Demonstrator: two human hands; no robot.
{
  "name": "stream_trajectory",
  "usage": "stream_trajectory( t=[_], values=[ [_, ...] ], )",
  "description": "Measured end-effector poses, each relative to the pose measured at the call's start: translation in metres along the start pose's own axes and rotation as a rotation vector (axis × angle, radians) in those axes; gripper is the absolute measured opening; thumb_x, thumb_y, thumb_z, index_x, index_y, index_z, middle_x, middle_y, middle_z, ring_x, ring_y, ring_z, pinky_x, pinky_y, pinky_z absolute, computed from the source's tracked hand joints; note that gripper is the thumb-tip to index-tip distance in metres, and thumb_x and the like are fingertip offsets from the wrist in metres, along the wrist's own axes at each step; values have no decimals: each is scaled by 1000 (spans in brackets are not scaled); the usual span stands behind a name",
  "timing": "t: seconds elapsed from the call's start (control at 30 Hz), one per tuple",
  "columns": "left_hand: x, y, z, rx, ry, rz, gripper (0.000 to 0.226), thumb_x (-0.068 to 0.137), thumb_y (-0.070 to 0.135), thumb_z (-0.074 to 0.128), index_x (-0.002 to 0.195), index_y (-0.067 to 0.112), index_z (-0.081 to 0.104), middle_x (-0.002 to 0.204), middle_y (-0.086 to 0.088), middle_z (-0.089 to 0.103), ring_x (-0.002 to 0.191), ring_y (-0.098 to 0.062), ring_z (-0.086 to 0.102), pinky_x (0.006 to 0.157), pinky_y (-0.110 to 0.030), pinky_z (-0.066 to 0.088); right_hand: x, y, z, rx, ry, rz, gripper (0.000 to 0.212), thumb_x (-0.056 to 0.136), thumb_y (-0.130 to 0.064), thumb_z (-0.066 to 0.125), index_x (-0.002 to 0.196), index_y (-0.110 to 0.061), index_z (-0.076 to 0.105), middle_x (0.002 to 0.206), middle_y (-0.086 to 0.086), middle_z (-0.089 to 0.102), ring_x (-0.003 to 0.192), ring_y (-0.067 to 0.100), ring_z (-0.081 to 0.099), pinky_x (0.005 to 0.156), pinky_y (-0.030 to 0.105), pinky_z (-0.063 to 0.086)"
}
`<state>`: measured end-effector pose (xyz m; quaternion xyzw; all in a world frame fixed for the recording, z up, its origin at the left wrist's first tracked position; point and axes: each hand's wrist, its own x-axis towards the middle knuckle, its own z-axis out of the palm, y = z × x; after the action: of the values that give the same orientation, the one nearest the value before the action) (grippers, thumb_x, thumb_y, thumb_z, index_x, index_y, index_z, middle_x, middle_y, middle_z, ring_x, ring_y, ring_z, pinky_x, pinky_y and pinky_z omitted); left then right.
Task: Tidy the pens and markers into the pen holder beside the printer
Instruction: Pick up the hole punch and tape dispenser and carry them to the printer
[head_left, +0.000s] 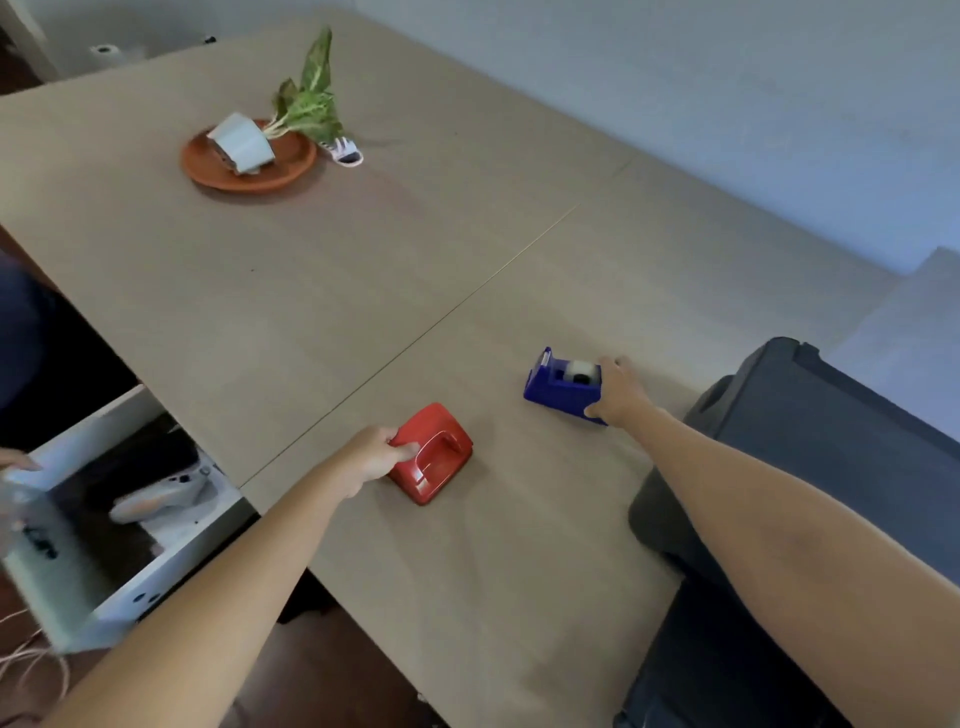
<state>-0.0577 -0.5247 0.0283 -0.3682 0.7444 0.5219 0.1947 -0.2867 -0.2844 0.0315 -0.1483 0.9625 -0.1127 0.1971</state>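
Note:
My left hand (375, 453) grips the near-left end of a red hole punch (434, 457) that rests on the beige table (322, 291). My right hand (621, 392) holds the right end of a blue tape dispenser (558, 387) with a clear tape roll, also on the table. The dark printer (810, 441) stands at the right, partly behind my right forearm. No pens, markers or pen holder show in this view.
A small potted plant lies tipped over on a terracotta saucer (249, 156) at the far left of the table, a small white striped object (344, 150) beside it. Below the table's left edge a white drawer (130, 525) stands open with items inside.

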Motion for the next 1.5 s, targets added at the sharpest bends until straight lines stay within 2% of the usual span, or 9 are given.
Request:
stream_trajectory(
  t=[0.3, 0.53, 0.67, 0.83, 0.93, 1.1, 1.23, 1.4, 1.5],
  values=[
    [-4, 8, -15, -295, -80, -117, 12, 97, 17, 55, 108, 17, 59, 106, -9, 61, 106, -24, 51, 109, -44, 34, -9, -7, 14, 197, 12, 41, 46, 70, -25, 78, 106, -6, 58, 96, 11, 64, 86, 28, 64, 70, 39, 55],
    [-54, 93, -30, -382, -76, 33, 42, 97, 14, 53, 137, 6, 45, 123, -21, 53, 112, -36, 52, 108, -54, 34, -44, -10, -76, 392, 191, -40, 42, 68, -28, 78, 94, -11, 50, 90, 4, 56, 77, 23, 59, 51, 26, 45],
    [-101, 161, 3, -391, -148, 161, 13, 97, 12, 52, 109, 9, 56, 123, -21, 49, 111, -37, 50, 112, -57, 31, -97, 32, -153, 446, 375, -69, 42, 66, -31, 79, 87, -8, 51, 87, 7, 59, 71, 23, 56, 56, 32, 46],
    [-147, 230, 86, -379, -256, 301, 20, 95, 8, 53, 114, 2, 55, 125, -27, 45, 120, -47, 49, 111, -60, 32, -184, 120, -213, 503, 548, -18, 41, 64, -34, 79, 82, -11, 50, 77, 1, 56, 67, 21, 56, 56, 33, 51],
    [-174, 260, 158, -284, -422, 327, 8, 93, 9, 56, 101, 7, 57, 127, -26, 50, 97, -40, 58, 103, -58, 40, -242, 195, -228, 508, 632, 85, 46, 64, -35, 80, 87, -5, 55, 81, 8, 61, 71, 27, 61, 60, 38, 56],
    [-215, 287, 290, -101, -661, 311, 8, 93, 16, 59, 100, 14, 60, 115, -23, 59, 97, -41, 60, 98, -52, 46, -336, 326, -226, 533, 732, 301, 41, 66, -29, 83, 76, -7, 50, 71, 5, 51, 56, 22, 55, 39, 28, 55],
    [-245, 283, 396, -51, -792, 252, 11, 96, 17, 55, 103, 12, 61, 99, -18, 61, 98, -35, 60, 104, -52, 44, -396, 422, -203, 583, 791, 504, 45, 63, -27, 85, 86, 1, 58, 74, 2, 49, 69, 28, 56, 57, 43, 60],
    [-262, 260, 507, -13, -816, 129, 20, 98, 16, 51, 116, 7, 55, 87, -16, 57, 77, -27, 55, 71, -36, 43, -434, 502, -161, 634, 762, 685, 40, 66, -27, 83, 86, -3, 59, 74, -3, 47, 69, 24, 52, 52, 25, 45],
    [-261, 241, 559, -1, -762, 47, 40, 99, 17, 50, 136, 2, 48, 111, -22, 61, 96, -30, 58, 87, -37, 46, -432, 535, -127, 657, 707, 767, 40, 67, -29, 81, 87, -3, 58, 77, 2, 52, 63, 18, 52, 48, 23, 42]
  ],
)
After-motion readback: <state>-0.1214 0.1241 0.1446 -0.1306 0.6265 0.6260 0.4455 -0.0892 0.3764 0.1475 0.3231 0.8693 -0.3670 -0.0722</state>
